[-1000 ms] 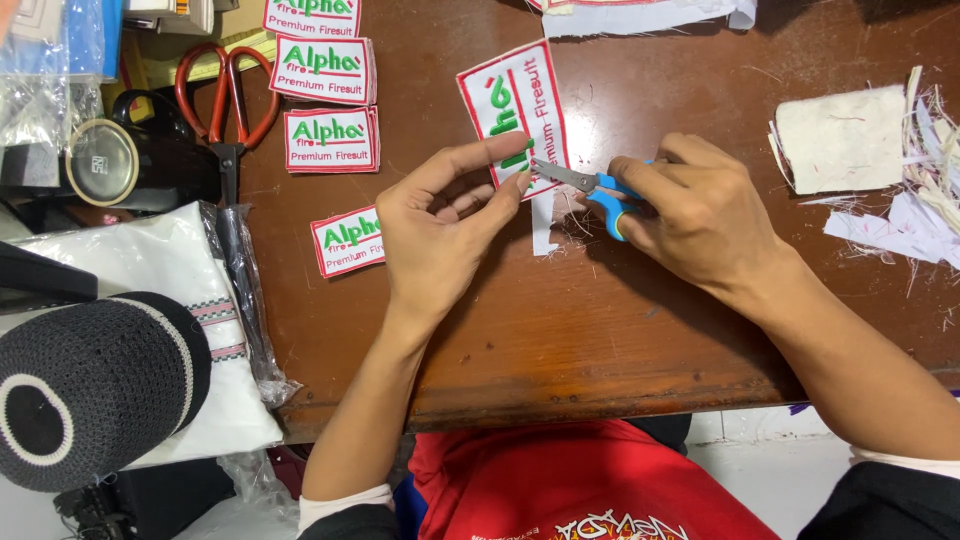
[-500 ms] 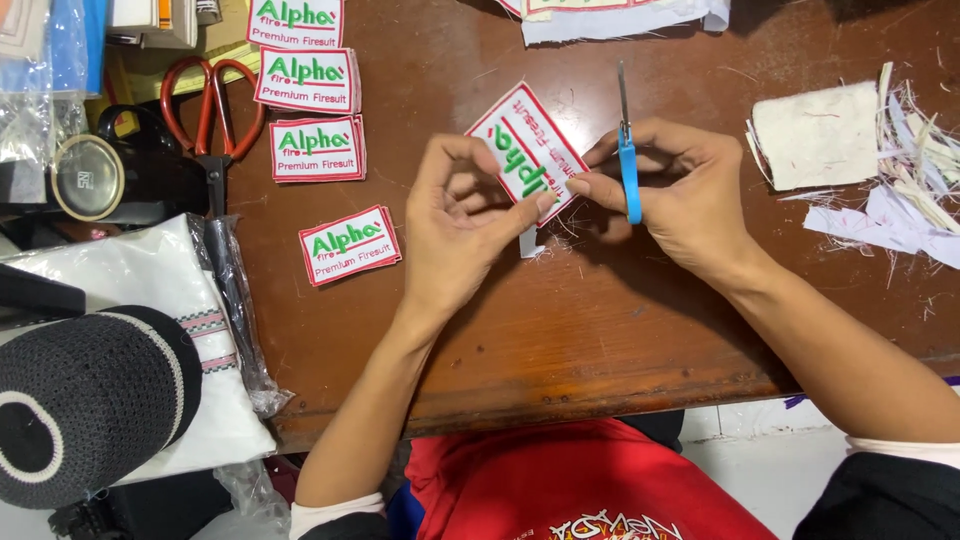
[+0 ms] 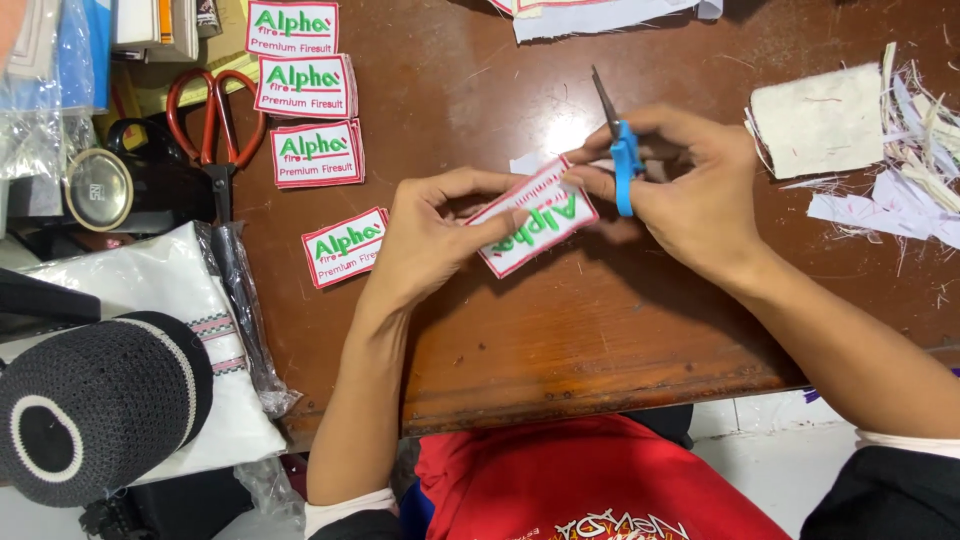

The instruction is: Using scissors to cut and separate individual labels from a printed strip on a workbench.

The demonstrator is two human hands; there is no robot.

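1. My left hand (image 3: 425, 240) is pinching the patch (image 3: 535, 216), thumb on top, fingers curled underneath.
2. My right hand (image 3: 690, 195) is gripping the small blue scissors (image 3: 618, 150), and its fingertips are touching the patch's far corner.
3. The patch is hanging just above the brown table (image 3: 560, 340).

A single camera sits on the person's head and looks almost straight down at a brown wooden table (image 3: 560, 330), close enough that the left hand (image 3: 430, 240) and right hand (image 3: 690, 195) fill the middle of the picture. The table's near edge and the person's red shirt (image 3: 590, 490) lie at the bottom, both forearms reach up from there, and the far part of the table runs out past the top. At the left the view takes in a black knitted cap (image 3: 95, 405) beside the table; at the right, white fabric scraps (image 3: 900, 160); no other view overlaps it.
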